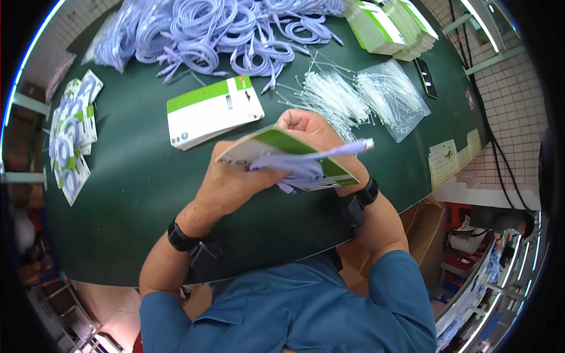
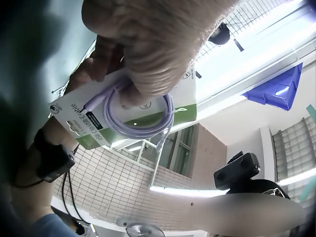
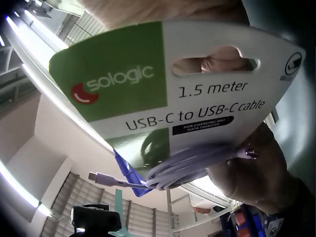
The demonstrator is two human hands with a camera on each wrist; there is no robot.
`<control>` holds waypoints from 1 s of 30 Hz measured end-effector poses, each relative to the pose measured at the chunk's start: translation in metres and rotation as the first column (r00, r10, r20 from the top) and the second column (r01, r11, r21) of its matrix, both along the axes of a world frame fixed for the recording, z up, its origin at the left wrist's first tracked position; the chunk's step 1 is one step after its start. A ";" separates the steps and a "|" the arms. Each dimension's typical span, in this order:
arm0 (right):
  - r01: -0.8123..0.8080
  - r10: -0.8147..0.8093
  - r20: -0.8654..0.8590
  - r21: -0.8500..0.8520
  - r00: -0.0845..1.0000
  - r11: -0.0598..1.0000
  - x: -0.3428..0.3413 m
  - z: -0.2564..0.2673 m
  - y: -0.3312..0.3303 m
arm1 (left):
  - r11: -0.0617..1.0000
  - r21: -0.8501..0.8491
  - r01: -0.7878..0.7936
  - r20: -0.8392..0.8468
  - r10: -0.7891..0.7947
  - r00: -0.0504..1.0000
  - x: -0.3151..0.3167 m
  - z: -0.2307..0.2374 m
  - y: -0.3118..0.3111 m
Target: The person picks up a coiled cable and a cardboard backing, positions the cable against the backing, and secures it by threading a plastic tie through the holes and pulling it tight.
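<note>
Right in the middle of the head view, the person holds a green-and-white card (image 1: 283, 142) above the dark green worktop (image 1: 118, 235), a coiled lilac cable (image 1: 303, 170) lying against its face. The left hand (image 1: 226, 182) has a firm grip on the card, thumb pressed over the coil; one cable end pokes out toward the right. The right hand (image 1: 321, 134) is at the card's far side with its fingers bent, though I can't tell whether its grip is closed on anything. (The card reads "1.5 meter USB-C to USB-C cable" from the right wrist.) A stack of cards (image 1: 215, 115) lies just beyond the left hand; white cable ties (image 1: 332, 97) spread toward the upper right; loose lilac cables (image 1: 206, 29) heap along the top, and cards with coils (image 1: 72, 132) lie at far left.
</note>
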State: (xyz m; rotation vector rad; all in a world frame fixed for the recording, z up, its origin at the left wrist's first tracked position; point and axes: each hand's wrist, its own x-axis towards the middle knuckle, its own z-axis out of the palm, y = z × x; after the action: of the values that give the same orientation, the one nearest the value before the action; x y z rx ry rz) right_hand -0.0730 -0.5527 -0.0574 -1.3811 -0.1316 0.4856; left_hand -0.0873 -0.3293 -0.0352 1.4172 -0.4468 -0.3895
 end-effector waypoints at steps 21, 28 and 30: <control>0.103 -0.072 -0.101 0.357 0.992 0.929 -0.008 0.013 -0.005 | 0.990 0.084 -0.116 0.194 0.098 0.976 0.000 -0.020 -0.006; 0.070 -0.072 -0.004 0.244 0.997 0.967 -0.003 0.024 -0.021 | 0.989 -0.035 -0.142 -0.149 0.136 0.979 -0.002 0.001 -0.005; 0.088 -0.099 0.047 0.202 0.994 0.975 0.001 0.022 -0.021 | 0.983 -0.055 -0.174 -0.179 0.161 0.970 0.000 0.002 -0.002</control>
State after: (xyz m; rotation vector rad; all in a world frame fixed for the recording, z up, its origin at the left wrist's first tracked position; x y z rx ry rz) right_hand -0.0721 -0.5738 -0.0357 -1.1987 -0.1568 0.3449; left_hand -0.0870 -0.3311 -0.0331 1.3285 -0.1946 -0.3536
